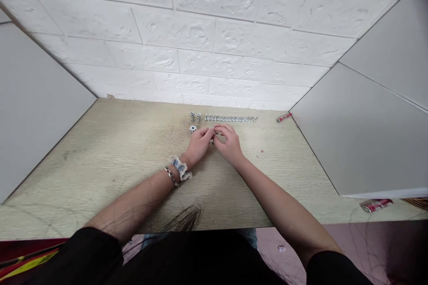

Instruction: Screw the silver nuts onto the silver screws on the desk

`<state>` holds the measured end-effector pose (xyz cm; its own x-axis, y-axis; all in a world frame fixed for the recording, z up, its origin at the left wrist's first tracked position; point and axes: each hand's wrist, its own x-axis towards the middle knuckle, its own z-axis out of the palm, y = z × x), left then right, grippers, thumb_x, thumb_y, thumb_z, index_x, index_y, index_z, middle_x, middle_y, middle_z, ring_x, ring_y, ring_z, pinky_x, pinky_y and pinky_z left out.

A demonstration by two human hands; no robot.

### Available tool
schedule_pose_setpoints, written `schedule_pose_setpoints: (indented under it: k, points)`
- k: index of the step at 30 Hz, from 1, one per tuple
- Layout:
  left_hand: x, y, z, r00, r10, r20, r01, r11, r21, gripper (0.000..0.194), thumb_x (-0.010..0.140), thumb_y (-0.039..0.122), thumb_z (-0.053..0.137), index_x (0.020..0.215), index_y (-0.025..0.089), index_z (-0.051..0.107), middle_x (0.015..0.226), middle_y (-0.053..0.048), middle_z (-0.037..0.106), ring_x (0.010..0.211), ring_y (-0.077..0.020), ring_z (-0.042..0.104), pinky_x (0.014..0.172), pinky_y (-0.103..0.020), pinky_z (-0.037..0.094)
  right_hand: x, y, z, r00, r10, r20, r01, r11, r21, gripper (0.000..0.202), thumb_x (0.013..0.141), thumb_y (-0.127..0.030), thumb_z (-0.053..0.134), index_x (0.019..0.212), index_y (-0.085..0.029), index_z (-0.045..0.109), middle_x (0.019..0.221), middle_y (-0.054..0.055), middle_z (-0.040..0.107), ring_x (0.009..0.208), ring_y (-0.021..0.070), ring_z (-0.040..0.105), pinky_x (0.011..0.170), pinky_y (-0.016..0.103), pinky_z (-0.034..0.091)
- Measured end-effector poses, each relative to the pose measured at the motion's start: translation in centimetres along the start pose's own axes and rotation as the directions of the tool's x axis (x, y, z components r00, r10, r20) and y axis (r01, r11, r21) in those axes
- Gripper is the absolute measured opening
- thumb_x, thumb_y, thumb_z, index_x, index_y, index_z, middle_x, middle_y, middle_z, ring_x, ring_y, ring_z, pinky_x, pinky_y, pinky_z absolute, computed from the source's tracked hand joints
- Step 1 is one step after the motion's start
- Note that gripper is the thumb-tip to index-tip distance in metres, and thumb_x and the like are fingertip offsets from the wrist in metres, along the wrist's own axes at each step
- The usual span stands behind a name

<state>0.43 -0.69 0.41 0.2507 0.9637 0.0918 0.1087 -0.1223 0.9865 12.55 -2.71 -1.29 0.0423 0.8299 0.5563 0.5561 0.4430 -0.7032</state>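
A small silver metal piece [216, 133], mostly hidden, is pinched between the left hand [200, 139] and right hand [230, 142], fingertips together; its long axis is unclear. Just beyond, nearer the right hand, silver metal screws [230, 119] form a sideways row; a round-topped silver metal fitting [193, 129] sits beside the left hand.

Small metal piece [216, 133] between left hand [199, 140] and right hand [230, 143], near bolts [230, 119].

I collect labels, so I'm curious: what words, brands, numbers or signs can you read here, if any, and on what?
No text can be read.
Two red cylinders, right: any print too small or blurred.
Yellow strip, lower left: any print too blurred.
Row of metal pieces: no lettering discernible.
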Motion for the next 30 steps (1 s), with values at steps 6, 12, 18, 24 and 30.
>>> schedule_pose_setpoints:
  k: [6, 12, 18, 24, 30]
  points:
    - [-0.03, 0.04, 0.01, 1.000, 0.013, -0.008, -0.013, 1.000, 0.022, 0.036, 0.078, 0.038, 0.049, 0.050, 0.017, 0.039, 0.048, 0.005, 0.039, 0.051, -0.0084, 0.035, 0.052, -0.024, 0.027, 0.04, -0.08, 0.17, 0.991, 0.130, -0.007, -0.128, 0.983, 0.129, 0.013, 0.069, -0.021, 0.057, 0.081, -0.022, 0.063, 0.102, 0.006, 0.060, 0.098, 0.0195, 0.056, 0.073, 0.033, 0.049]
    - [-0.18, 0.01, 0.09, 0.998, 0.054, 0.022, -0.055, 0.997, 0.050, 0.035, 0.079, 0.038, 0.048, 0.051, 0.017, 0.041, 0.049, 0.004, 0.041, 0.051, -0.0089, 0.036, 0.051, -0.024, 0.028, -0.07, 0.16, 0.09, 0.982, 0.190, 0.003, -0.185, 0.950, 0.251, 0.013, 0.076, -0.025, 0.049, 0.085, -0.021, 0.058, 0.103, 0.006, 0.059, 0.097, 0.0178, 0.056, 0.072, 0.030, 0.049]
    - [-0.22, 0.11, 0.06, 0.999, 0.029, 0.027, -0.029, 0.999, 0.027, 0.034, 0.079, 0.038, 0.047, 0.053, 0.017, 0.043, 0.050, 0.004, 0.041, 0.051, -0.0089, 0.038, 0.053, -0.024, 0.031, -0.04, 0.27, -0.10, 0.999, 0.026, 0.031, -0.027, 0.999, 0.032, 0.021, 0.086, -0.030, 0.041, 0.084, -0.022, 0.060, 0.087, 0.005, 0.062, 0.089, 0.0193, 0.055, 0.083, 0.037, 0.044]
    - [-0.25, 0.20, 0.14, 1.000, 0.018, 0.024, -0.018, 1.000, 0.010, 0.034, 0.078, 0.039, 0.046, 0.052, 0.017, 0.045, 0.049, 0.004, 0.042, 0.051, -0.0092, 0.039, 0.054, -0.024, 0.031, -0.02, 0.25, -0.43, 0.999, -0.015, 0.039, 0.016, 0.999, -0.034, 0.019, 0.086, -0.030, 0.042, 0.081, -0.021, 0.058, 0.083, 0.005, 0.061, 0.084, 0.0192, 0.054, 0.079, 0.036, 0.044]
    - [-0.01, -0.23, 0.13, 1.000, -0.004, -0.013, 0.004, 1.000, 0.017, 0.032, 0.079, 0.036, 0.045, 0.055, 0.016, 0.047, 0.050, 0.004, 0.043, 0.050, -0.0088, 0.039, 0.053, -0.023, 0.032, -0.23, 0.14, -0.16, 0.998, -0.016, 0.053, 0.015, 0.999, 0.032, 0.012, 0.077, -0.019, 0.048, 0.087, -0.021, 0.054, 0.089, 0.005, 0.061, 0.086, 0.0186, 0.055, 0.074, 0.034, 0.046]
